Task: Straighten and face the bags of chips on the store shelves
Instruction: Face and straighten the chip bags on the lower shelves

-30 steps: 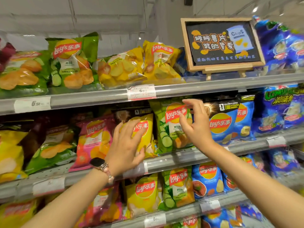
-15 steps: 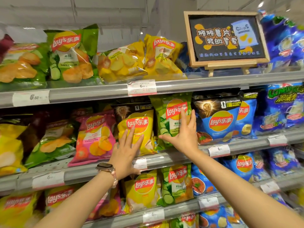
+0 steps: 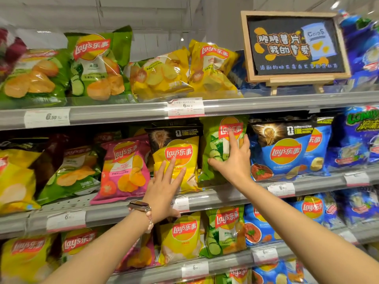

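On the middle shelf a yellow Lay's bag with a black top stands upright, facing out. My left hand, with a watch on the wrist, presses flat on its lower front with straight fingers. Right of it stands a green cucumber Lay's bag. My right hand lies on that bag's front, fingers straight and pointing up, thumb spread to the left along its lower part. A pink bag leans to the left of the yellow one, and a blue bag stands to the right of the green one.
The grey middle shelf rail carries price tags. The top shelf holds green and yellow bags lying tilted and a wooden-framed chalkboard sign. More Lay's bags fill the lower shelf. Dark blue bags crowd the far right.
Both hands slid down the bags over the last second, then the right hand rose again onto the green bag's front. The camera view shifted slightly lower and left.
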